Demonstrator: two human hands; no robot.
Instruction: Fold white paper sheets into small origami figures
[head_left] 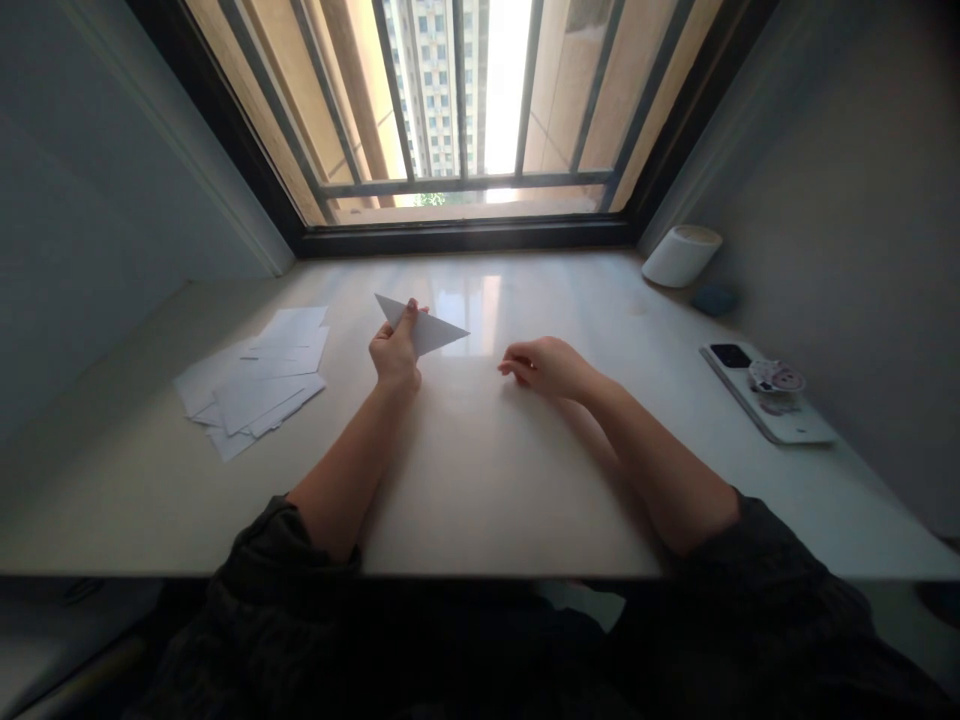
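My left hand pinches a folded paper triangle between thumb and fingers, holding it tilted above the white table. The triangle's long edge faces away from me, with one point up to the left and another to the right. My right hand hovers low over or rests on the tabletop, right of the paper and apart from it. Its fingers are loosely curled in toward the thumb, and nothing shows in them. A loose pile of white paper pieces lies to the left of my left hand.
A white phone with a round grip lies on the table at the right. Behind it are a white cylindrical object and a small dark bluish item. A barred window borders the far side; walls flank the table.
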